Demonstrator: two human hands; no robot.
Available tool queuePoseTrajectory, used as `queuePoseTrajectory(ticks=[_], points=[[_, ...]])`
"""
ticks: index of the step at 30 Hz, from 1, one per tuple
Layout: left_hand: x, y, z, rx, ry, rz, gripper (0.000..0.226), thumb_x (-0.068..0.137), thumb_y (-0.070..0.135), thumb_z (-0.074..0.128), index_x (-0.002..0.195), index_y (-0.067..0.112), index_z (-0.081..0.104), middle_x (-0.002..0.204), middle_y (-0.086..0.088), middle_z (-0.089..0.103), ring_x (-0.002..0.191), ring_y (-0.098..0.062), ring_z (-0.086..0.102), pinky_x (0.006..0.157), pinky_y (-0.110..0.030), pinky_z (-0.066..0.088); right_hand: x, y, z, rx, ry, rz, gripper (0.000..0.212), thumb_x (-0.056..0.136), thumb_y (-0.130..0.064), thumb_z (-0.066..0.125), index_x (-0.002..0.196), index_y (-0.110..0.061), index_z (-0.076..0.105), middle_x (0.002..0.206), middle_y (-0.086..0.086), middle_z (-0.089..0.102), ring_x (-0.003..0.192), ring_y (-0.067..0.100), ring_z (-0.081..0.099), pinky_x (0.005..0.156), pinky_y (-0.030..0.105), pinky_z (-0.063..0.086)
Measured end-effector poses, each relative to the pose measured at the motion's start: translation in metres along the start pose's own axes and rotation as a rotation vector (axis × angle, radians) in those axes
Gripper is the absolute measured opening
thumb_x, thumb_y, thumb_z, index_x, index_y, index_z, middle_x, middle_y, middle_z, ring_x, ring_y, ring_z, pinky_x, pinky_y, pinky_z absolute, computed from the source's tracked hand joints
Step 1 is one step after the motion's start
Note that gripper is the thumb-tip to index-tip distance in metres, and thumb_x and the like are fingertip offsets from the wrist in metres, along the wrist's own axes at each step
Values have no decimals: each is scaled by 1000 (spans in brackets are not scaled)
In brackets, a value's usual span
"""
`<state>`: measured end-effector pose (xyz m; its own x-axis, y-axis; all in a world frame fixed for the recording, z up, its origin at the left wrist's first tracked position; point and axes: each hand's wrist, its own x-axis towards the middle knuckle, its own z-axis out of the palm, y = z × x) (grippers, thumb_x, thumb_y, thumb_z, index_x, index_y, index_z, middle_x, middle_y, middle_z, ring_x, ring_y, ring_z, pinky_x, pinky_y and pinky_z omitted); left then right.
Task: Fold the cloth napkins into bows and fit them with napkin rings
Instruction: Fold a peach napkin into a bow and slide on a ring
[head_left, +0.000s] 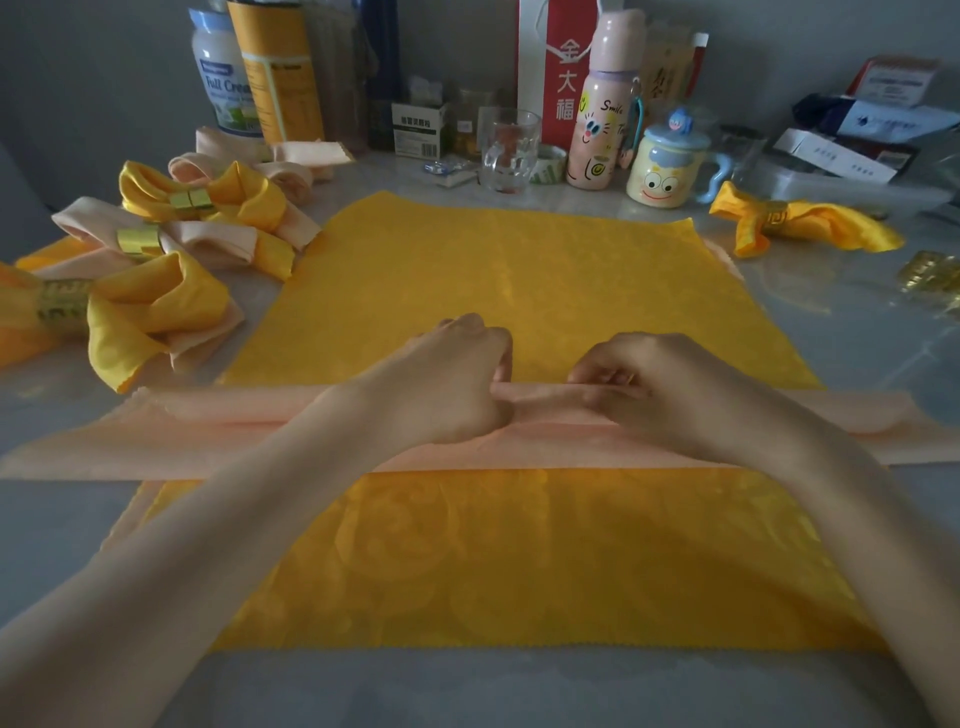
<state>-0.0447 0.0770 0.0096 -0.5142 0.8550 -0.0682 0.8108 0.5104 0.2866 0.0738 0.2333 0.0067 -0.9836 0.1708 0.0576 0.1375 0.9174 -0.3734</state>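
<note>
Peach cloth is the thing in work: the peach napkin (208, 436), folded to a long narrow band, lies across the yellow napkin (493, 280), which is spread flat on the counter (519, 691). The band crosses the yellow napkin at about its middle, from side to side. Both its ends pass over the yellow napkin's side edges onto the counter.

The left hand (457, 384) and the right hand (660, 384) meet at the middle of the band, close together but apart. The left grip is closed like a fist and holds the band's raised fold. The right grip is closed too: its curled fingers and thumb pinch the same fold, just beside the left hand.

Left of the yellow napkin lies a group of finished bows (156, 312), yellow and peach, reaching its left edge. The nearest one carries a gold ring (62, 306). By the yellow napkin's far right corner lies a single yellow bow (810, 228), also ringed in gold. Further right of the yellow napkin are loose gold rings (930, 280), blurred.

Behind the yellow napkin's far edge stand a glass (506, 150), a pink bottle (597, 114), a mug (667, 166) with a painted face and a red bag (561, 67). Toward the left stands a tin (223, 78).
</note>
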Motion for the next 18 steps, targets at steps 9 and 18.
queuePoseTrajectory(ticks=[9,18], points=[[-11,14,-10,-16,-63,27,22,94,45,47,96,24,54,79,10,49,77,-11,49,61,-23,38,-14,-16,-9,-26,-156,-51,14,82,-29,64,78,-33,51,84,-16,52,82,-2,50,74,19,44],[-10,12,0,-33,-104,-4,20,92,35,53,104,20,58,71,10,48,68,-10,50,55,-21,36,-5,-23,7,-15,-116,101,50,93,-47,45,54,-17,46,53,3,47,51,18,45,50,30,28]])
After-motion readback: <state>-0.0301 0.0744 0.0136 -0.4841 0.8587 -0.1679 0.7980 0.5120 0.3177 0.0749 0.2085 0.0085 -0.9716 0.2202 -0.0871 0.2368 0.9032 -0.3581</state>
